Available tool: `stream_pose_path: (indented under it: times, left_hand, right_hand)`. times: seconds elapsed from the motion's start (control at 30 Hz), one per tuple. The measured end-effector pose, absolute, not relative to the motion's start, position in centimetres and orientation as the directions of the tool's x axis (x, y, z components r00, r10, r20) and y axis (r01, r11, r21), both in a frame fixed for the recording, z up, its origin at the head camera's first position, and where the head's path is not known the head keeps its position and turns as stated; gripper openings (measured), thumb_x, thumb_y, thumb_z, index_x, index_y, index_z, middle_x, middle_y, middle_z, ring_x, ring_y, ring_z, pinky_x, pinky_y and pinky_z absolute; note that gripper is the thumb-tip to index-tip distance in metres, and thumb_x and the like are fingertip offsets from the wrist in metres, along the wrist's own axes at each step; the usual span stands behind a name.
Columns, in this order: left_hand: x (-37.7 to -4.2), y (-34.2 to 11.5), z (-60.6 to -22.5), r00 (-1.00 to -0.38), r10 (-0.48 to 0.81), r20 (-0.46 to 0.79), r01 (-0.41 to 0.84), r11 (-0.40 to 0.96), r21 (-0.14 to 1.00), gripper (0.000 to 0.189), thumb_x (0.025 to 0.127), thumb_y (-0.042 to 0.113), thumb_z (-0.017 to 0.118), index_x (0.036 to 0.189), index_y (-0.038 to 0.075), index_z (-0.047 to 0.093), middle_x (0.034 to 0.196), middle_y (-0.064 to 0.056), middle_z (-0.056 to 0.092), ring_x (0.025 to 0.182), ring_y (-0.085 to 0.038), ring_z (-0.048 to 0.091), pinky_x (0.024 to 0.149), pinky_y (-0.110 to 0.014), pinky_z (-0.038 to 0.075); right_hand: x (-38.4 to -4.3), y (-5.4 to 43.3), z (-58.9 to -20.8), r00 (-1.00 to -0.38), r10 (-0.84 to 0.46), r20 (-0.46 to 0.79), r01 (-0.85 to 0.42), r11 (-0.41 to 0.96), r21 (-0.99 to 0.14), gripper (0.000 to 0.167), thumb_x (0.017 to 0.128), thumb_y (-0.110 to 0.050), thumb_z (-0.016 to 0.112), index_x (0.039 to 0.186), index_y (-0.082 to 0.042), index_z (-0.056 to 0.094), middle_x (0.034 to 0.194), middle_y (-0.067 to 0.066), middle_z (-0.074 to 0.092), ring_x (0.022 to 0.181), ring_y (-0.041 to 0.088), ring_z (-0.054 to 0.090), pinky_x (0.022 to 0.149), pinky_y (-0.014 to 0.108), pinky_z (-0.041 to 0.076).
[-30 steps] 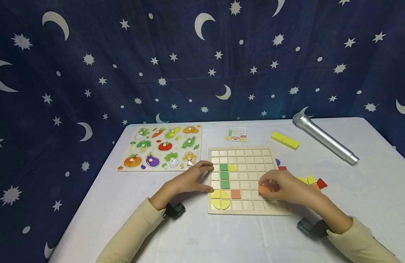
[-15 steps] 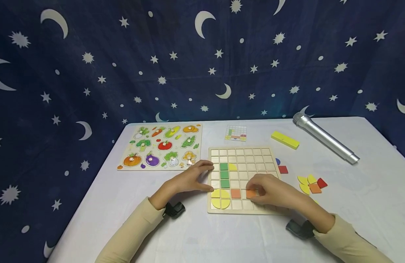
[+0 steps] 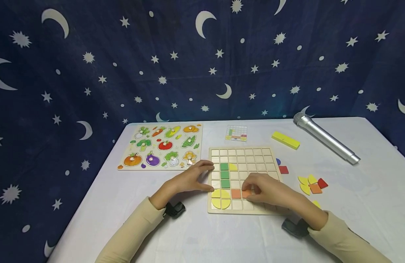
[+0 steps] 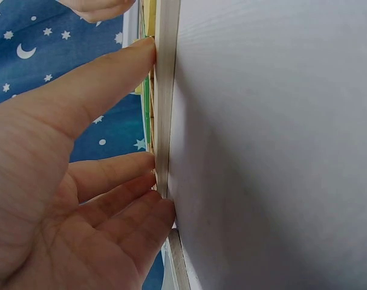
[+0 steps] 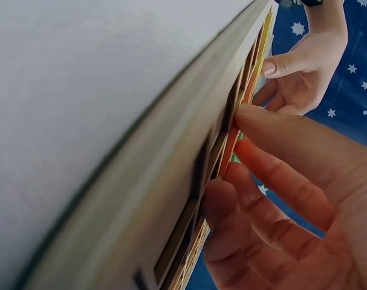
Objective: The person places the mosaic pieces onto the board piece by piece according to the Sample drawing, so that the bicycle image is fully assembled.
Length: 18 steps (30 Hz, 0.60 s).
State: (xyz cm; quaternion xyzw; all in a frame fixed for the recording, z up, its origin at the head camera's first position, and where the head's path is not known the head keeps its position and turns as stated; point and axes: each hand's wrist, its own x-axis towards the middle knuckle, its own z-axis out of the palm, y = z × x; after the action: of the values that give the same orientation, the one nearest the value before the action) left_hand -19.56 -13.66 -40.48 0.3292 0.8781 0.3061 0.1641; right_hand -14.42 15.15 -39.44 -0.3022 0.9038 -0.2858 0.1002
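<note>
A wooden grid board lies on the table. My left hand touches its left edge, thumb and fingers spread and fairly straight. Over the lower middle of the grid, my right hand pinches an orange square tile between thumb and fingers, right beside another orange tile. In the right wrist view, the held orange tile sits down near the board's surface. Green squares form a column, a yellow quarter piece beside its top. Yellow quarter pieces make a round shape at the lower left.
Right of the board lie loose yellow, orange and red tiles, a red square and a partly hidden blue piece. Behind stand a pattern card, a yellow bar, a silver microphone and a vegetable puzzle.
My right hand has moved left across the board with the orange tile, from the right-hand columns to beside the other orange tile. My left hand has stayed at the board's edge.
</note>
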Motion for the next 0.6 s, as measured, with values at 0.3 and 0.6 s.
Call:
stream_pose_path:
  times: [0.3,0.6]
  left_hand:
    - [-19.52,-13.64,-40.47,-0.727,0.681,-0.087,0.482,0.596,0.643,0.072,0.082,0.028,0.08,0.14,0.0,0.049,0.149,-0.012,0.039,0.139,-0.027,0.036,0.115,-0.044,0.03]
    - [-19.58,-13.68,-40.61,-0.728,0.679,-0.091,0.48,0.599,0.641,0.072,0.082,0.028,0.081,0.14,0.0,0.049,0.149,-0.011,0.039,0.139,-0.027,0.035,0.115,-0.043,0.03]
  right_hand:
    - [-14.68,15.27,-39.62,-0.786,-0.619,0.0,-0.489,0.62,-0.613,0.015,0.082,-0.016,0.078,0.093,-0.016,0.069,0.082,-0.007,0.055,0.07,0.007,0.047,0.061,0.021,0.041]
    - [-14.78,15.63,-39.27,-0.803,-0.594,-0.045,-0.453,0.659,-0.601,0.016,0.081,-0.014,0.079,0.094,-0.017,0.071,0.084,-0.01,0.059,0.072,0.009,0.05,0.063,0.021,0.044]
